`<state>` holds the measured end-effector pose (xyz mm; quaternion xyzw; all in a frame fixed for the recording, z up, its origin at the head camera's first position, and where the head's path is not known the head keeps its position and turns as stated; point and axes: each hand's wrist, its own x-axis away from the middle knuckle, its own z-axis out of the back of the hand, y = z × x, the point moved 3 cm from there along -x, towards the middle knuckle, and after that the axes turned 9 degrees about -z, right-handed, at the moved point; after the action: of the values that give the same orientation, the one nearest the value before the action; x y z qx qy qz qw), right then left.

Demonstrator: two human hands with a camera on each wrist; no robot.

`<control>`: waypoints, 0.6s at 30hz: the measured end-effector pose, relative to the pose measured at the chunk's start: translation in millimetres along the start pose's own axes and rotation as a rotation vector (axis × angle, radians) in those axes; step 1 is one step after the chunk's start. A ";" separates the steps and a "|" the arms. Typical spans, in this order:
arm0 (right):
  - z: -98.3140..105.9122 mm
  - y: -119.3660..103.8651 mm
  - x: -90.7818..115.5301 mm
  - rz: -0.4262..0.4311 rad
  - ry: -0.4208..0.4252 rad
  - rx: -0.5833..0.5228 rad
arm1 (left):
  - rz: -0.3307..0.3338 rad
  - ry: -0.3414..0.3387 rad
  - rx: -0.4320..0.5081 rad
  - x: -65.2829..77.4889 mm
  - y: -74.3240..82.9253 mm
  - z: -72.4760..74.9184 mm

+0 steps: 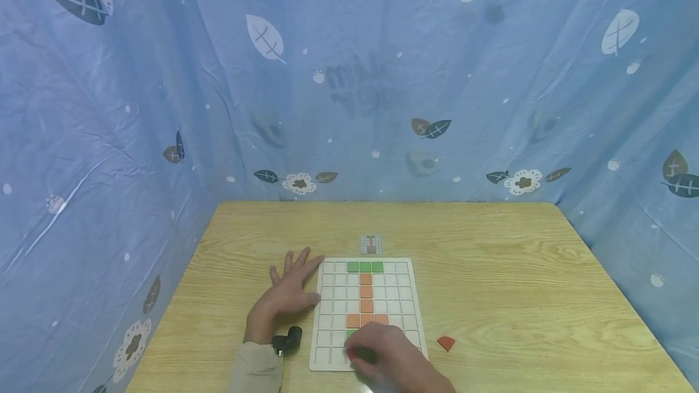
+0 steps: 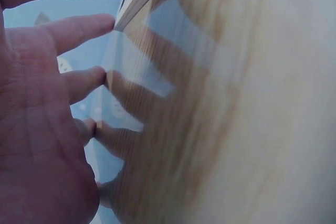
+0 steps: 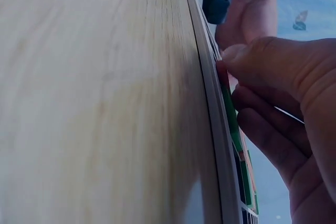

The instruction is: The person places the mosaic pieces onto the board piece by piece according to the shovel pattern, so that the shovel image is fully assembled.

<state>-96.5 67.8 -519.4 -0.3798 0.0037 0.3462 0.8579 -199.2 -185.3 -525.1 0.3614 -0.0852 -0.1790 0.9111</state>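
Note:
A white grid board point(image 1: 327, 323) lies on the table, with green square tiles point(image 1: 365, 267) across its top row and orange tiles point(image 1: 366, 291) running down the middle. Over its lower rows, my right hand point(image 1: 390, 350) pinches a small red piece point(image 3: 222, 73) between thumb and fingers, close to the board's surface. Beside that piece is a green piece point(image 3: 231, 114), partly hidden by the hand in the head view. My left hand point(image 1: 289, 293) rests at the board's left edge with fingers spread, thumb and index finger right at the rim.
A red fan-shaped piece point(image 1: 446, 343) lies on the wooden table point(image 1: 491, 284) right of the board. Above the board is a small pattern card point(image 1: 371, 244). A black wrist camera point(image 1: 288, 341) sits at the left wrist. Blue patterned curtains point(image 1: 349, 138) enclose the table.

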 end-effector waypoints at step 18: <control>8.1 0.4 2.0 -0.032 0.043 -0.116 | 0.002 0.004 0.011 -0.5 0.1 0.5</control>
<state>-97.3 74.5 -514.5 -0.4363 -0.0040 0.3240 0.8394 -199.7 -185.3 -524.6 0.3667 -0.0847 -0.1767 0.9095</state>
